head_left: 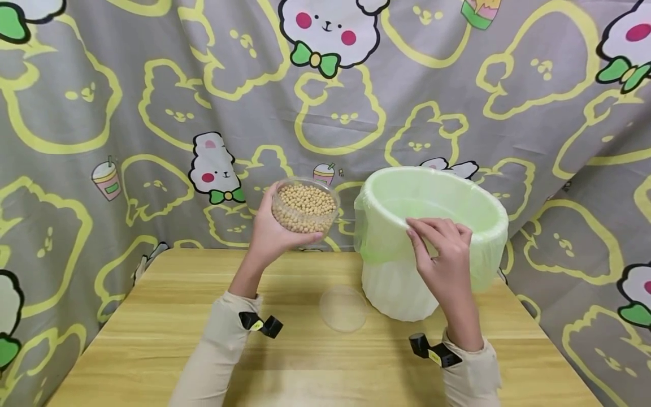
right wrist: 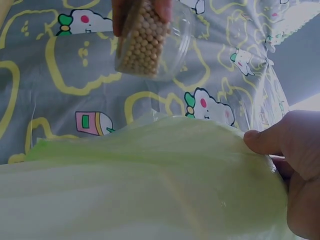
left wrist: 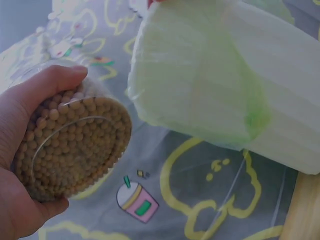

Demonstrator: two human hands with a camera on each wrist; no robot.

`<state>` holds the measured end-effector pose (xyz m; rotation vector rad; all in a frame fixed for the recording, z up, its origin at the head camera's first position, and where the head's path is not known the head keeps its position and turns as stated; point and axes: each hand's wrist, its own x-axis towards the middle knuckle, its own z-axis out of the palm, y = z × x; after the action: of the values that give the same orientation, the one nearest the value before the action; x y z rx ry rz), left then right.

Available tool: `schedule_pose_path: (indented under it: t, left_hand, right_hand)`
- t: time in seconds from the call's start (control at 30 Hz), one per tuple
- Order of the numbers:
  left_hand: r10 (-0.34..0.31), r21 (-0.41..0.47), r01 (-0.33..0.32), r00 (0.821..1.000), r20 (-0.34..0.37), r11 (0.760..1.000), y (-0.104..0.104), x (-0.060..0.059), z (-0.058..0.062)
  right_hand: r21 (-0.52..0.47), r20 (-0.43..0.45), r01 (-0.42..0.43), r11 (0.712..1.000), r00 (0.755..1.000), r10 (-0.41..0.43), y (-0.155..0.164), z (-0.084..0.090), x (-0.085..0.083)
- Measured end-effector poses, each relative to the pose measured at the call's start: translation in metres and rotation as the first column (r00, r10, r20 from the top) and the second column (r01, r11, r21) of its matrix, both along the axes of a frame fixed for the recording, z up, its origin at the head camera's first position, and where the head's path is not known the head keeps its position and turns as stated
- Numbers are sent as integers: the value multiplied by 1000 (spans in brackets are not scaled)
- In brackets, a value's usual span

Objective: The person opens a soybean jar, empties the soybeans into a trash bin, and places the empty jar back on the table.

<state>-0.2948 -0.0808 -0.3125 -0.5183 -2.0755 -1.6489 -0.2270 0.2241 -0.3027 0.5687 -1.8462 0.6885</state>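
My left hand point(head_left: 272, 229) grips a clear round plastic jar point(head_left: 307, 208) above the table, left of the bin. The jar is without a lid, tilted, and largely filled with soybeans point(left wrist: 80, 150). A pale trash bin point(head_left: 394, 291) stands on the table at the right, with a light green bin liner point(head_left: 378, 240) folded over its rim. At the rim's near side my right hand point(head_left: 445, 251) pinches the liner, thumb outside and fingers over the edge, as the right wrist view point(right wrist: 305, 170) of that hand shows. The bin's bottom inside is hidden.
A clear round lid point(head_left: 343, 308) lies flat on the wooden table point(head_left: 305, 362), just left of the bin's base. Behind the table hangs a grey curtain point(head_left: 346, 130) with cartoon prints. Each wrist carries a small black camera.
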Motion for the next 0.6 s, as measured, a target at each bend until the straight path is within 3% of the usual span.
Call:
schedule_pose_path:
  t: [0.13,0.33,0.6]
  left_hand:
    - [29,-58,-29,1000,3,998,11,-5,22]
    - [57,-157,-64,997,-50,985,30,-15,53]
    - [104,-254,-118,992,-67,960,43,-22,72]
  right_hand:
    - [2,5,-3,1000,1000,3,0,1,0]
    - [-7,-7,-2,1000,1000,2,-1,3,0]
    - [-5,-13,-4,1000,1000,4,-9,-1,3]
